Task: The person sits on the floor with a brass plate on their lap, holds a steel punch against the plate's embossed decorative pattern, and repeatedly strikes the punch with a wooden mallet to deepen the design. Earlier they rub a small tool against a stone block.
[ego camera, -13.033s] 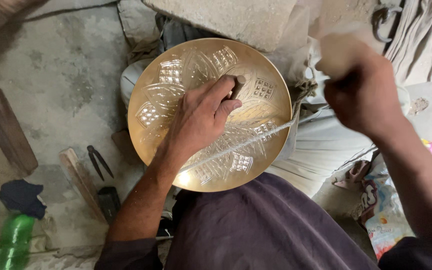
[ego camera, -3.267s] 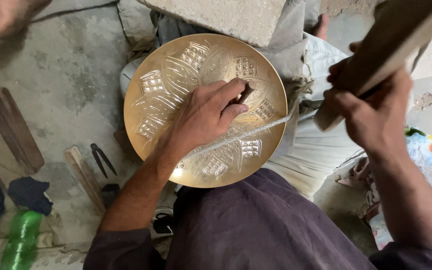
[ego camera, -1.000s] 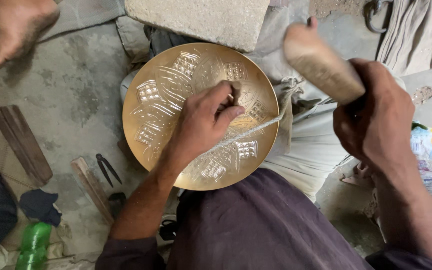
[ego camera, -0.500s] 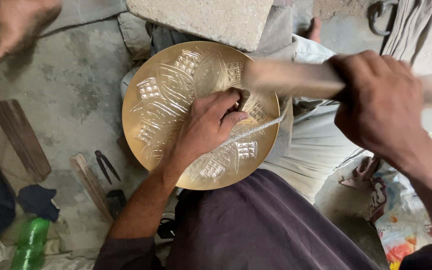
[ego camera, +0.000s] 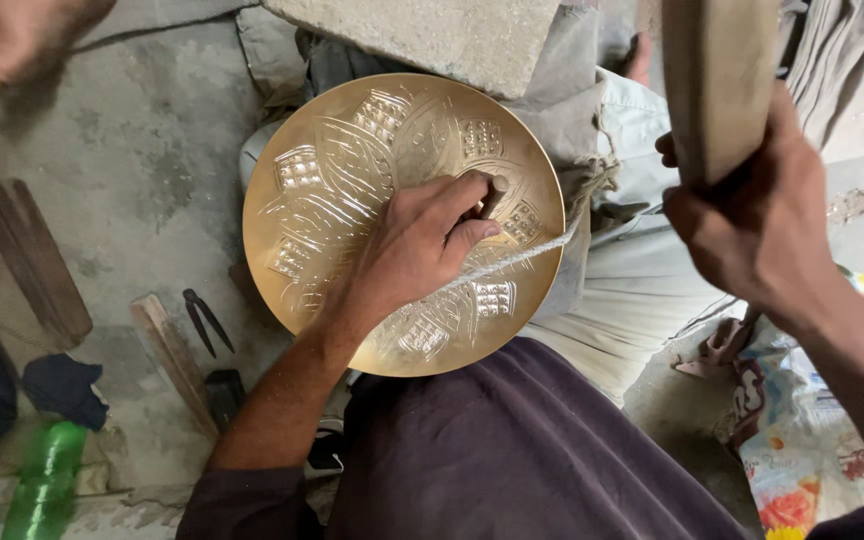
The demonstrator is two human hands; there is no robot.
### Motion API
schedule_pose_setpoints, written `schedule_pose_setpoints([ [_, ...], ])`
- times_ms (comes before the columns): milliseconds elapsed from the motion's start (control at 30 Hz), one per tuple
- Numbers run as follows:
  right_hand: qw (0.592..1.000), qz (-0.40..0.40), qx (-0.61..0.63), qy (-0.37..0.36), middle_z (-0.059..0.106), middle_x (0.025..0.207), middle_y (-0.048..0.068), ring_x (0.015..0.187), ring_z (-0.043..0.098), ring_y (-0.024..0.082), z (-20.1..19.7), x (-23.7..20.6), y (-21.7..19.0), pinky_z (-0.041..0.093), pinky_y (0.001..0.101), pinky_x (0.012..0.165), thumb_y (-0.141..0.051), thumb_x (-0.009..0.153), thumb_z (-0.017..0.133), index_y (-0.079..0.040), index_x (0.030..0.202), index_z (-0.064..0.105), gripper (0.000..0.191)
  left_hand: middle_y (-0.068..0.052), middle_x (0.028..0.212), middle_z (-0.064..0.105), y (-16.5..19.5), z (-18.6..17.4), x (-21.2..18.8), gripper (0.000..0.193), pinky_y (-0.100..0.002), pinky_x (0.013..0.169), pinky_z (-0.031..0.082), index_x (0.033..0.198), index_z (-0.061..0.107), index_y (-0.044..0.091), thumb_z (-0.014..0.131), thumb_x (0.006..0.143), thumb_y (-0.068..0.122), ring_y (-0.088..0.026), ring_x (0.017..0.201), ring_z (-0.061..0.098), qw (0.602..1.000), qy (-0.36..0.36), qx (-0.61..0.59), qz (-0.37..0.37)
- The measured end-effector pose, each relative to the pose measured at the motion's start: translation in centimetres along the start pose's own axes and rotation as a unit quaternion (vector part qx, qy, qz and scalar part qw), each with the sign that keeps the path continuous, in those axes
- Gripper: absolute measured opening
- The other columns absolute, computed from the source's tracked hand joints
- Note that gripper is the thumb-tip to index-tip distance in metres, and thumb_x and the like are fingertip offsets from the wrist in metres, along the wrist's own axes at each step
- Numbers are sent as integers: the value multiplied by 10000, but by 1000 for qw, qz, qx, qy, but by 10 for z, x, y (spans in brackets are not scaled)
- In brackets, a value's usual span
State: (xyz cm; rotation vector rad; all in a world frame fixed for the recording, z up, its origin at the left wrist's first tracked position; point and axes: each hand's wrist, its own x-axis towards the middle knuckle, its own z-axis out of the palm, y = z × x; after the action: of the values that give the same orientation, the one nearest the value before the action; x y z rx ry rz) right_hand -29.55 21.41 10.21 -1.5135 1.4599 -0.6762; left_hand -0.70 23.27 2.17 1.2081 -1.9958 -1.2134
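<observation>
The left hand point(ego camera: 422, 240) is resting on a round brass plate point(ego camera: 352, 160), its fingers closing around a small metal chisel point(ego camera: 493, 192) whose tip is meeting the engraved surface right of the plate's centre. The plate is lying tilted across the person's lap, its far edge leaning near a grey stone block point(ego camera: 432, 35); square grid and leaf patterns are showing around its face. A pale cord point(ego camera: 522, 255) is running across the plate's lower right part towards the knee. The right hand point(ego camera: 752, 225) is clamping a wooden mallet point(ego camera: 717, 80), holding it raised well apart from the plate, above the right knee. On the concrete floor point(ego camera: 132, 140) to the left are lying wooden strips point(ego camera: 27, 255), dark pincers point(ego camera: 207, 320) and a green bottle point(ego camera: 42, 485).
</observation>
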Motion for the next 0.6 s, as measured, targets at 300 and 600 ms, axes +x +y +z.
schedule_pose_setpoints([
  [300,845,-118,-520,-48,702,1014,145,907,683,308,1,0,0,517,430,714,66,946,684,-84,1183,643,284,-113,879,697,0,-1,2,227,-403,652,549,1104,634,38,713,980,212,-236,730,694,1000,-13,-1,-1],
  [600,899,-183,-398,26,668,1022,208,971,666,386,4,-1,0,541,452,835,154,729,672,0,1202,609,501,-118,896,696,1,-1,0,231,-421,661,541,1118,619,52,718,984,213,-254,755,699,1000,-18,10,-6],
])
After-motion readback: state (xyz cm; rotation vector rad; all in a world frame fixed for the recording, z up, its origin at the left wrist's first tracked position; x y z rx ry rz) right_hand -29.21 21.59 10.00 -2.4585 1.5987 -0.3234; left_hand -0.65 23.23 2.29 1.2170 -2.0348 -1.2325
